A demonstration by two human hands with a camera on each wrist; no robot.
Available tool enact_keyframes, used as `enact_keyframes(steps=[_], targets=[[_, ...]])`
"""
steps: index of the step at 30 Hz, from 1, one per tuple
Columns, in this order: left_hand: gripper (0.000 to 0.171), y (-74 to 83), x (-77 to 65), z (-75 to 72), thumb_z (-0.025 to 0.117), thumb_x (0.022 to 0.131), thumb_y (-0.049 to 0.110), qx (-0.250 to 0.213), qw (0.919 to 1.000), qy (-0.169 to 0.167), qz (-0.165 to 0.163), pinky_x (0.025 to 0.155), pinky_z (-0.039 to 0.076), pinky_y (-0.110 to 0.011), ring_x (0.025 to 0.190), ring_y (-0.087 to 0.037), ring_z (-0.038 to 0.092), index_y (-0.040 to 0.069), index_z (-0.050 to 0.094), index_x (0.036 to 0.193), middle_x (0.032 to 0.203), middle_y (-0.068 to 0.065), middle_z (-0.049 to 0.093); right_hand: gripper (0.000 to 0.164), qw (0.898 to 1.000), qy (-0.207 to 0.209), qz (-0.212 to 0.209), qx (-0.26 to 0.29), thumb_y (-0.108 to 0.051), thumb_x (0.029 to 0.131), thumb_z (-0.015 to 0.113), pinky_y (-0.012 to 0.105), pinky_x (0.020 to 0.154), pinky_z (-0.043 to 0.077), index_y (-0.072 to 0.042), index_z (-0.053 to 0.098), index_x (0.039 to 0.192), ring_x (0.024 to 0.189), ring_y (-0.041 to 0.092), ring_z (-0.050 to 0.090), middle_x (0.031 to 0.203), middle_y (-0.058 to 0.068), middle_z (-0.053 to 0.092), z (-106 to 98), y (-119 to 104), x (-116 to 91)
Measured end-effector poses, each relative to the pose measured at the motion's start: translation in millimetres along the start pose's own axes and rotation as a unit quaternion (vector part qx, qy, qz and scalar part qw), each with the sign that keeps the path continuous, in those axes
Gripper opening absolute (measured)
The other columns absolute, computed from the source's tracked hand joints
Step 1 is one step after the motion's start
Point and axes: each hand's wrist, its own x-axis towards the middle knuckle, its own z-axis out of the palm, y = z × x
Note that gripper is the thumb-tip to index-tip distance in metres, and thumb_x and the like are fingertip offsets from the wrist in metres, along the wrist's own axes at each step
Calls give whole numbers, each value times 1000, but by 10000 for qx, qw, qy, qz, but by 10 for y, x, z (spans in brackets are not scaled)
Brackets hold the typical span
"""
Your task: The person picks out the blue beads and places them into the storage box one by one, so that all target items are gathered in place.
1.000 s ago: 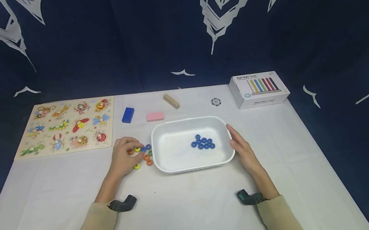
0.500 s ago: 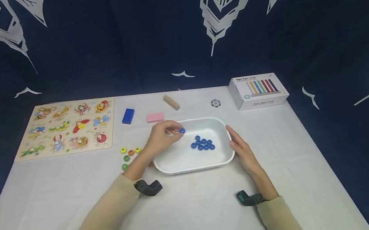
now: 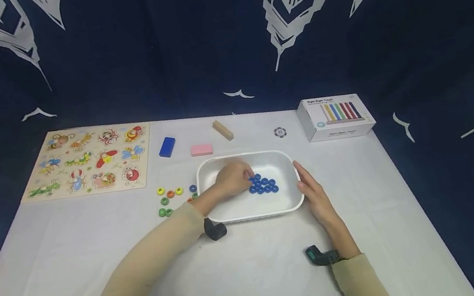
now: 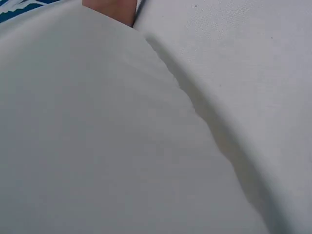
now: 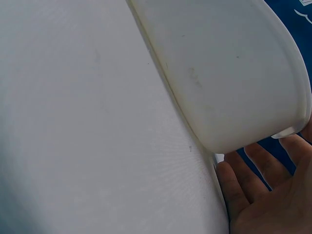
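Observation:
In the head view my left hand [image 3: 233,177] reaches into a white tray [image 3: 232,211], its fingertips pinching a blue bead [image 3: 251,180] at the edge of a cluster of blue beads [image 3: 267,189]. Only a bit of skin [image 4: 114,9] shows at the top of the left wrist view; a pale surface, seemingly the tray's outer wall [image 4: 107,126], hides the rest. My right hand [image 3: 317,197] rests against the tray's right end. In the right wrist view its extended fingers [image 5: 265,168] touch the tray wall [image 5: 234,87] from outside.
Loose yellow, orange, green and blue beads, such as a green bead [image 3: 164,201], lie left of the tray. Behind are an insect puzzle board [image 3: 86,160], blue block [image 3: 167,147], pink block [image 3: 202,149], wooden block [image 3: 223,130], round chip [image 3: 280,132] and box [image 3: 336,117].
My left hand has carried a blue bead from the loose beads over the tray's left side and down to the blue cluster. My right hand stays at the tray's right end.

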Motion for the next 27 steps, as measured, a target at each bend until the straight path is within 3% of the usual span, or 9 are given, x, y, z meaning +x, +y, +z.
enact_keyframes(steps=[3, 6, 8, 11, 13, 15, 18, 21, 27], targets=[[26, 49, -101, -36, 67, 74, 18, 32, 9999, 75, 62, 73, 42, -26, 79, -11, 52, 16, 65, 100, 84, 2, 60, 47, 10000, 0, 25, 17, -20, 94, 35, 44, 108, 13, -20, 25, 140, 135, 20, 15, 147, -4, 20, 8, 11, -7], [28, 82, -297, -156, 68, 74, 21, -266, 9972, 568, 412, 74, 43, -26, 83, -10, 54, 17, 65, 102, 90, 3, 62, 48, 10000, -7, 59, -4, -20, 93, 35, 45, 108, 13, -21, 25, 140, 135, 20, 15, 147, -5, 20, 16, 20, -10], [27, 56, -453, -275, 69, 74, 22, -613, 9882, 1164, 779, 75, 44, -28, 85, -11, 55, 17, 65, 100, 91, 3, 63, 48, 10000, -24, 52, 15, -20, 93, 35, 46, 108, 13, -20, 25, 140, 136, 22, 15, 147, -3, 20, 17, 19, -7], [25, -114, -675, -454, 70, 73, 19, -1240, 9638, 2074, 1129, 85, 41, -33, 94, -14, 53, 15, 66, 97, 96, 1, 63, 48, 10000, -8, 76, -10, -21, 93, 35, 46, 108, 13, -21, 25, 140, 136, 22, 15, 147, -3, 20, 2, 11, 0], [24, -318, -798, -534, 71, 73, 18, -1615, 9504, 2458, 1016, 89, 38, -37, 99, -16, 50, 13, 67, 96, 99, 0, 62, 48, 10000, 8, 90, 15, -22, 93, 35, 45, 108, 13, -21, 25, 140, 136, 21, 14, 147, -4, 20, -9, 2, 7], [25, -558, -898, -566, 71, 73, 17, -1890, 9437, 2624, 696, 92, 36, -41, 104, -17, 47, 13, 66, 97, 102, -1, 61, 48, 9999, 7, 111, 4, -22, 93, 35, 44, 108, 13, -21, 25, 140, 136, 19, 14, 147, -5, 20, -13, -10, 13], [26, -894, -981, -534, 71, 73, 18, -2029, 9442, 2590, 127, 93, 35, -44, 107, -18, 46, 13, 66, 98, 106, -1, 59, 48, 9999, -5, 123, -5, -21, 93, 35, 44, 108, 12, -20, 25, 140, 136, 19, 14, 147, -5, 20, -11, -17, 12], [28, -1113, -983, -456, 72, 73, 21, -2072, 9461, 2474, -261, 95, 33, -44, 109, -18, 45, 15, 65, 100, 108, 0, 57, 48, 9998, 29, 174, -34, -22, 93, 35, 42, 109, 13, -23, 25, 140, 136, 17, 15, 146, -8, 20, -13, -15, 7], [29, -1242, -952, -374, 72, 72, 23, -2060, 9495, 2309, -523, 96, 32, -45, 111, -18, 43, 19, 65, 100, 108, 2, 56, 48, 9999, -7, 124, 63, -21, 93, 35, 43, 109, 11, -20, 25, 140, 136, 18, 14, 147, -5, 20, -13, 16, 16]])
